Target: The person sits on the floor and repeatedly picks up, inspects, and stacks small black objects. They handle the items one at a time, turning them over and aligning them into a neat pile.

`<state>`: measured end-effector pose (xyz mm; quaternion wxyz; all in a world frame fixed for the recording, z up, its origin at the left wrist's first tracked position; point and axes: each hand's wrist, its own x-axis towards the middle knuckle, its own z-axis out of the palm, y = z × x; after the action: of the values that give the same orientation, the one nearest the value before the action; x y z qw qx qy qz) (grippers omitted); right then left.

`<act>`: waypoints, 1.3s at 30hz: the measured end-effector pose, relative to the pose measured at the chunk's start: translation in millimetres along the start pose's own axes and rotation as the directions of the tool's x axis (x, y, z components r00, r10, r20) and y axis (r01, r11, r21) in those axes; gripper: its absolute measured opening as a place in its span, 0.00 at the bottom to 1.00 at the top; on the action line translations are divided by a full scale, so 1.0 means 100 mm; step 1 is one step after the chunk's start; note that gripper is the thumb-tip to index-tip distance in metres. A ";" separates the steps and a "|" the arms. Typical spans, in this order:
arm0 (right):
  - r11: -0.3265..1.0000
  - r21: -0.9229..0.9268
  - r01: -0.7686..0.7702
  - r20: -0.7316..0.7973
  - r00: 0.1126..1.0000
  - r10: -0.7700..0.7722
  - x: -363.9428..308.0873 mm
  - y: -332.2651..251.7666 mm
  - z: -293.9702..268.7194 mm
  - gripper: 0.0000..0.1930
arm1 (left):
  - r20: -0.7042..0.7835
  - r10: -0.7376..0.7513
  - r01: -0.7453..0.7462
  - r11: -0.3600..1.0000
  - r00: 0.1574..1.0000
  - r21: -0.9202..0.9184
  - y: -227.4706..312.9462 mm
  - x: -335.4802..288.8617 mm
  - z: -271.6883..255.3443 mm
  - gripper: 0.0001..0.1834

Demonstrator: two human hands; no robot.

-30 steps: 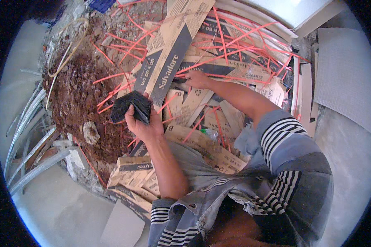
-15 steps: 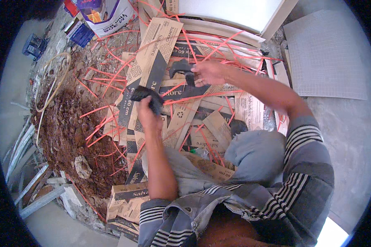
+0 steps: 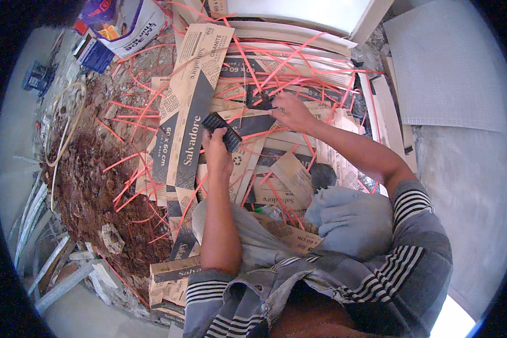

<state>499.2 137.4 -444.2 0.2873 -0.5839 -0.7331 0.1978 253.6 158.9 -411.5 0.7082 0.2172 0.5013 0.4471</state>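
My left hand [image 3: 217,149] is closed on a black ribbed plastic piece [image 3: 222,130], its slotted face turned up. To its right, my right hand [image 3: 293,114] pinches a second black plastic piece [image 3: 258,100], partly lost against the dark printing behind it. The two pieces are apart. Below both hands lies a heap of flattened cardboard tile cartons [image 3: 192,135] in brown and black. Loose orange packing straps [image 3: 259,132] run over and between the cartons.
A white and purple bag [image 3: 138,31] and a blue box [image 3: 94,53] stand at the far left, near a coiled hose [image 3: 67,132]. Reddish-brown soil [image 3: 90,180] and metal strips [image 3: 31,217] lie left. A grey mesh-patterned sheet [image 3: 450,73] is at right.
The black piece in my left hand has turned so that its ribbed face shows. My right hand has lowered a little with its piece. The whole view has shifted slightly.
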 end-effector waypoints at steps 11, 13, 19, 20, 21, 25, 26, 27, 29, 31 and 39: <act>0.916 -0.124 0.382 -0.086 0.915 -0.394 0.27 -0.64 -0.20 0.11 | 0.127 0.045 -0.050 0.998 0.991 0.041 -0.06 0.08 -0.01 0.21; 0.908 -0.141 0.395 -0.039 0.914 -0.404 0.29 -0.67 -0.20 0.12 | 0.176 0.027 -0.029 1.000 0.984 0.009 -0.03 0.07 -0.02 0.22; 0.913 -0.213 0.349 0.039 0.936 -0.349 0.32 -0.69 -0.26 0.12 | 0.270 0.025 -0.005 0.997 0.962 -0.073 0.12 -0.02 -0.01 0.26; 0.901 -0.230 0.367 0.048 0.929 -0.366 0.32 -0.71 -0.28 0.11 | 0.279 0.046 -0.019 0.995 0.959 -0.098 0.14 -0.04 0.01 0.25; 0.890 -0.246 0.385 0.057 0.922 -0.383 0.33 -0.73 -0.29 0.10 | 0.273 0.045 -0.015 0.994 0.961 -0.110 0.15 -0.06 0.02 0.25; 0.821 -0.315 0.475 0.081 0.876 -0.476 0.37 -0.82 -0.32 0.09 | 0.209 0.071 -0.068 0.997 0.975 -0.022 0.15 -0.09 0.08 0.25; 0.799 -0.344 0.492 0.066 0.862 -0.503 0.38 -0.84 -0.32 0.09 | 0.162 0.074 -0.078 0.997 0.984 0.018 0.15 -0.08 0.08 0.24; 0.777 -0.373 0.507 0.051 0.847 -0.529 0.38 -0.86 -0.32 0.09 | 0.142 0.102 -0.109 0.993 0.985 0.046 0.14 -0.06 0.06 0.23; 0.759 -0.386 0.523 0.044 0.833 -0.552 0.37 -0.86 -0.32 0.09 | 0.107 0.119 -0.128 0.988 0.987 0.080 0.13 -0.03 0.01 0.22; 0.774 -0.351 0.527 0.064 0.838 -0.541 0.33 -0.82 -0.33 0.09 | 0.042 0.077 -0.081 0.991 0.996 0.110 0.14 0.01 -0.06 0.22; 0.992 -0.128 0.010 0.142 0.990 0.009 0.25 -0.69 -0.35 0.14 | 0.112 0.146 -0.106 0.948 0.983 -0.301 0.21 0.02 -0.11 0.17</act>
<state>467.2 143.5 -369.5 0.1960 -0.5853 -0.7631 0.1914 234.8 169.9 -401.3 0.7343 0.1705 0.3662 0.5455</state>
